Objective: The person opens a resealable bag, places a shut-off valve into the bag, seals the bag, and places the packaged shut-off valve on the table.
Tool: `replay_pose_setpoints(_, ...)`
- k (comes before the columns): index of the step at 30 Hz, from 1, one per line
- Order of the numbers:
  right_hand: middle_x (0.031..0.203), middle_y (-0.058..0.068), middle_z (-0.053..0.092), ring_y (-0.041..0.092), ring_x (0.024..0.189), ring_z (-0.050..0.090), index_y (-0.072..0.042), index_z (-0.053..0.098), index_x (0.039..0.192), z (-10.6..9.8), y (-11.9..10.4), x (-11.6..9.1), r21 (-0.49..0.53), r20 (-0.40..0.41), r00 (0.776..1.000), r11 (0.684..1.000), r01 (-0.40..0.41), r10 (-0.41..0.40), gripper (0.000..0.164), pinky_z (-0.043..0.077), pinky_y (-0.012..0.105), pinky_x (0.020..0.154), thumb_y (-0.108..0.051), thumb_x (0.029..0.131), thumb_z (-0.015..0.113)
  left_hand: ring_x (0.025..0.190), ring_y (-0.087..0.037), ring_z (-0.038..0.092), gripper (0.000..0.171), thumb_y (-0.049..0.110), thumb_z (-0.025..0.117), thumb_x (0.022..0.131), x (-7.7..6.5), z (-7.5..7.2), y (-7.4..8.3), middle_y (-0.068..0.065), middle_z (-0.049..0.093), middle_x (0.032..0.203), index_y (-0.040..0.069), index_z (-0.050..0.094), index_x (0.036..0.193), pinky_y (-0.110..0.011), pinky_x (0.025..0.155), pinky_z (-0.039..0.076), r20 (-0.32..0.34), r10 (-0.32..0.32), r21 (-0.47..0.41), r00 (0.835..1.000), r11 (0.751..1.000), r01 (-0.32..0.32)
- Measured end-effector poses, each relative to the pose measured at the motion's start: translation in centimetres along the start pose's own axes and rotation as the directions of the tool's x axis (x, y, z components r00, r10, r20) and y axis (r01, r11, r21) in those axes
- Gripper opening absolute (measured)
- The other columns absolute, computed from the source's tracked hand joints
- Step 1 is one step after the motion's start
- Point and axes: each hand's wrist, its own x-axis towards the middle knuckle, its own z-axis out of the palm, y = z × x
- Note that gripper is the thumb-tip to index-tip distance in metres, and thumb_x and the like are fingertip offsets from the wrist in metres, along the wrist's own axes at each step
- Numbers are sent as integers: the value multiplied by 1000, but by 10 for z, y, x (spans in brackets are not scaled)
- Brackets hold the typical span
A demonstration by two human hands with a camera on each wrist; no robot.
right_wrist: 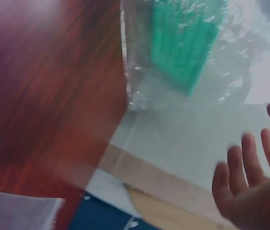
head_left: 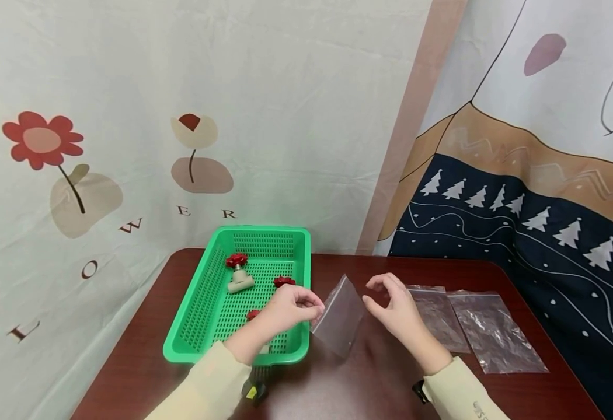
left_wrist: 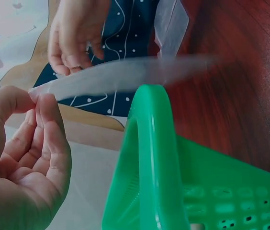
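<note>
A clear zip bag (head_left: 340,318) hangs over the table just right of the green basket. My left hand (head_left: 292,309) pinches its top edge between thumb and fingertips, as the left wrist view shows with the bag (left_wrist: 125,76) stretching away from the fingers. To the bag's right is my right hand (head_left: 398,309), its fingers loosely bent and apart from the bag. In the right wrist view this hand (right_wrist: 254,182) holds nothing, and the basket shows green through the bag (right_wrist: 183,52).
The green basket (head_left: 183,326) holds valves with red handwheels, one valve (head_left: 240,277) at the back left; my left arm partly covers others. Two more clear bags lie flat at the right, one bag (head_left: 495,332) nearer the table's (head_left: 122,373) right edge. A printed cloth (head_left: 296,116) hangs behind.
</note>
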Motion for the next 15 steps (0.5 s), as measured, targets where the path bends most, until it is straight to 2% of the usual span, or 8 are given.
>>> replay_pose_setpoints(2, 84, -8, 58, 9, 76, 53, -20, 64, 87, 2, -8, 1, -34, -33, 999, 999, 13, -14, 16, 47, 24, 66, -14, 78, 76, 66, -10, 59, 10, 15, 71, 83, 1, 1, 0, -3, 67, 73, 6, 72, 87, -26, 60, 50, -6, 1, -4, 1000, 1000, -1)
replay_pose_setpoints(4, 78, -9, 59, 9, 70, 51, -20, 65, 81, 6, -14, 2, -16, -28, 1000, 1000, 2, -3, 11, 46, 24, 61, -16, 79, 75, 66, -10, 60, 10, 16, 72, 83, 1, 2, 0, -3, 67, 74, 7, 73, 87, -25, 60, 50, -14, 3, 7, 1000, 1000, -3)
replay_pose_setpoints(7, 72, -8, 62, 8, 65, 51, -19, 69, 80, 10, -22, 5, 42, 22, 996, 995, -85, 84, 5, 46, 23, 57, -21, 83, 73, 67, -9, 60, 8, 17, 72, 83, 1, 5, 2, -1, 68, 75, 9, 73, 86, -24, 61, 51, -25, 12, 57, 1000, 998, -10)
replay_pose_setpoints(11, 69, -5, 67, 8, 66, 55, -19, 71, 78, 15, -29, 9, 104, 110, 971, 969, -225, 214, 14, 45, 22, 56, -31, 85, 70, 67, -4, 60, 5, 24, 73, 82, 0, 9, 6, 8, 67, 73, 19, 74, 83, -32, 72, 45, -65, 9, 186, 998, 983, 4)
replay_pose_setpoints(15, 62, -3, 66, 10, 65, 57, -14, 73, 77, 18, -33, 10, 132, 171, 946, 945, -300, 276, 24, 42, 23, 53, -36, 84, 70, 68, -2, 60, 4, 30, 73, 81, 0, 12, 9, 14, 66, 72, 26, 73, 81, -37, 75, 37, -92, -2, 241, 996, 970, 25)
